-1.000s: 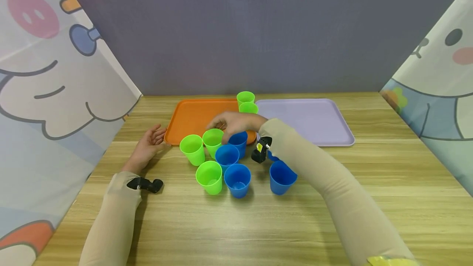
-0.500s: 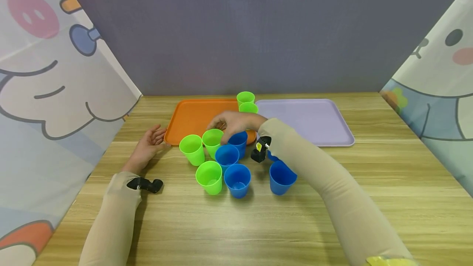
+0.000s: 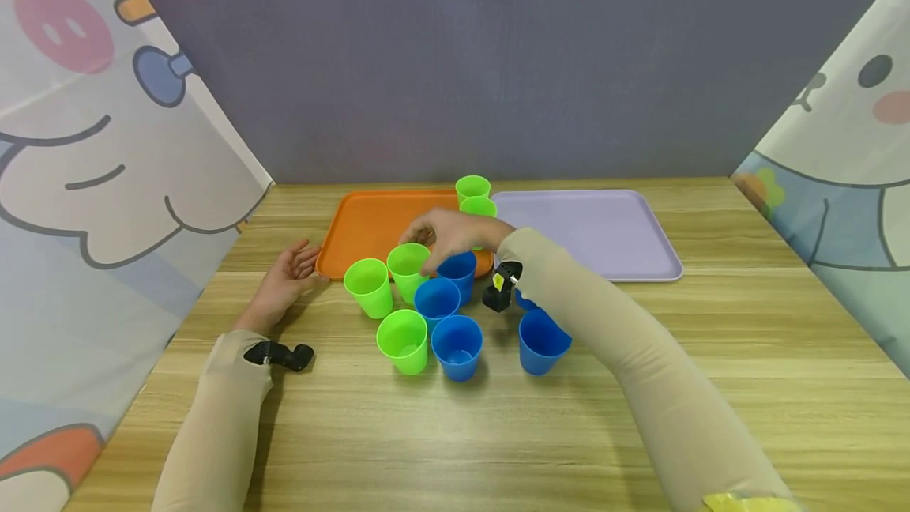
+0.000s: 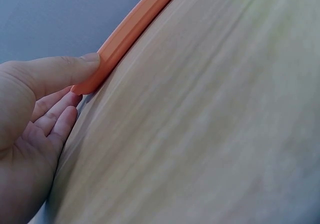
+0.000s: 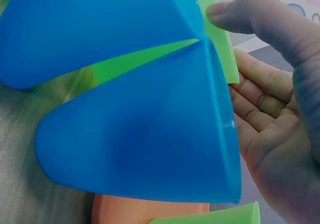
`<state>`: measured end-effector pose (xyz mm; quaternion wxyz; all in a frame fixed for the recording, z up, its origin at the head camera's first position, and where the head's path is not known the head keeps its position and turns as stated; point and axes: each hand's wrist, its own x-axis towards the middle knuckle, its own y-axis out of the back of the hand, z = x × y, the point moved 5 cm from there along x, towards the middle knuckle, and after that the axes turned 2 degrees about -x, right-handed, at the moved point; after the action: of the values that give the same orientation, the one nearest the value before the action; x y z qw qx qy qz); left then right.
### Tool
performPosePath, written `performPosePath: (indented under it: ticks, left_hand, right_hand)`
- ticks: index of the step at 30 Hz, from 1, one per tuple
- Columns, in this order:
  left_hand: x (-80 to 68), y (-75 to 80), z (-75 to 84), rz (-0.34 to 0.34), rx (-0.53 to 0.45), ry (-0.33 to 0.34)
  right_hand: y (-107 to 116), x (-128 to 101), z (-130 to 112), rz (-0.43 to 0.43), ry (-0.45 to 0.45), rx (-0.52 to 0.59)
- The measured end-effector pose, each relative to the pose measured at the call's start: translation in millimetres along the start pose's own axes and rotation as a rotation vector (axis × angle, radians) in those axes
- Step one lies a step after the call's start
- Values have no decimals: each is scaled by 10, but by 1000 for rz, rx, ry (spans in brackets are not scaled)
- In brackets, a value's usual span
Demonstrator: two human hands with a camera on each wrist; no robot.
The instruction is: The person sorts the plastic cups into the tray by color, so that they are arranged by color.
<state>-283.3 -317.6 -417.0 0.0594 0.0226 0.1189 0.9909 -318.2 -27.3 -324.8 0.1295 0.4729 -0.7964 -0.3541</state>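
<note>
L hand point(image 3: 284, 283) lay relaxed on tabletop point(image 3: 455, 433), thumb touching orange tray point(image 3: 370, 220) corner. R hand point(image 3: 451, 231) pinched green cup point(image 3: 408, 269) rim; vs 0.5 s ago cup sat slightly higher, prob. lifting off from the cluster by blue cups point(image 3: 455, 338).

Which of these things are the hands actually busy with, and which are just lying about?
In use:
right hand, gripping a green cup
left hand, thumb against the orange tray

Lying about:
other green cups
blue cups
purple tray
</note>
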Motion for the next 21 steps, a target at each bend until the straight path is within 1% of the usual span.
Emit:
performPosePath:
  ticks: [10, 15, 21]
  left_hand:
    - [3, 3, -3, 9, 12, -3]
    - [2, 7, -10, 10, 14, -1]
    - [8, 16, -15, 9, 20, -13]
  right_hand:
    - [84, -20, -48, 30, -13, 14]
    - [136, -2, -39, 44, -2, 51]
    - [214, 14, -15, 74, 9, 33]
